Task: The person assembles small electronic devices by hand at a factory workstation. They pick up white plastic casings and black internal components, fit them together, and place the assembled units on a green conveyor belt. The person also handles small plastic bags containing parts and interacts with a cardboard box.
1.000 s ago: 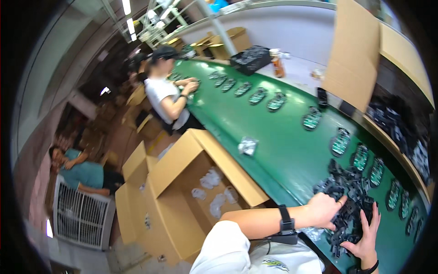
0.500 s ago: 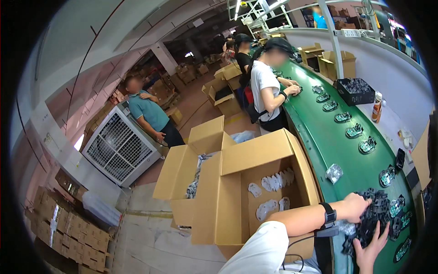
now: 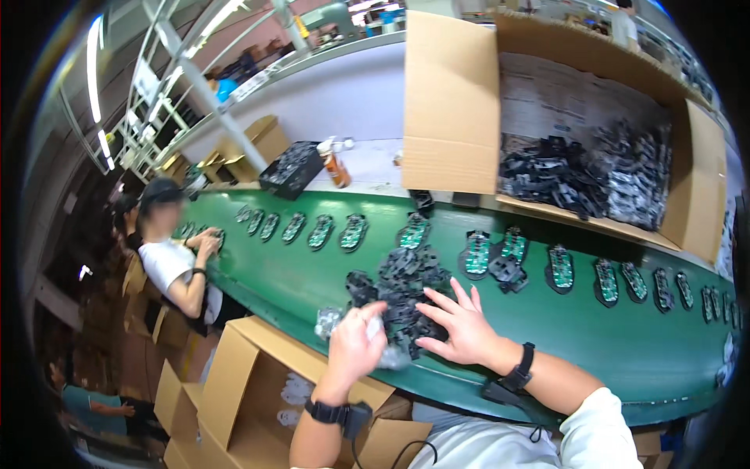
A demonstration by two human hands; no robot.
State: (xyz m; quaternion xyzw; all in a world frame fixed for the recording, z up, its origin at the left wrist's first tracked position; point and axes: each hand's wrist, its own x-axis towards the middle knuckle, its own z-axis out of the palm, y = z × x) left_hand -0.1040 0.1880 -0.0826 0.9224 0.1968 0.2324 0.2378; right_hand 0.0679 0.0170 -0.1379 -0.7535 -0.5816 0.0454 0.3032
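A heap of black plastic parts (image 3: 406, 293) lies on the green conveyor belt (image 3: 539, 344) in front of me. My right hand (image 3: 465, 328) rests against the heap's right side, its fingers spread. At the lower left of the heap is my left hand (image 3: 358, 344), its fingers curled in; what they hold, if anything, is hidden. Crumpled clear plastic (image 3: 394, 357) shows beside and beneath this hand, and a clear bundle (image 3: 328, 320) sits just left of it. Behind the heap stands a green circuit board assembly (image 3: 414, 230) on a dark base.
More board assemblies (image 3: 560, 267) line the belt both ways. Beyond it sits an open carton (image 3: 453, 102) of black and clear-wrapped parts. A black bin (image 3: 291, 168) and a spray can (image 3: 334, 164) stand back left. A co-worker (image 3: 168, 266) works at left; cartons (image 3: 226, 383) stand below.
My view has swung right, from the aisle to the belt and the large carton behind it. Both hands stay at the heap; the right one's fingers remain spread.
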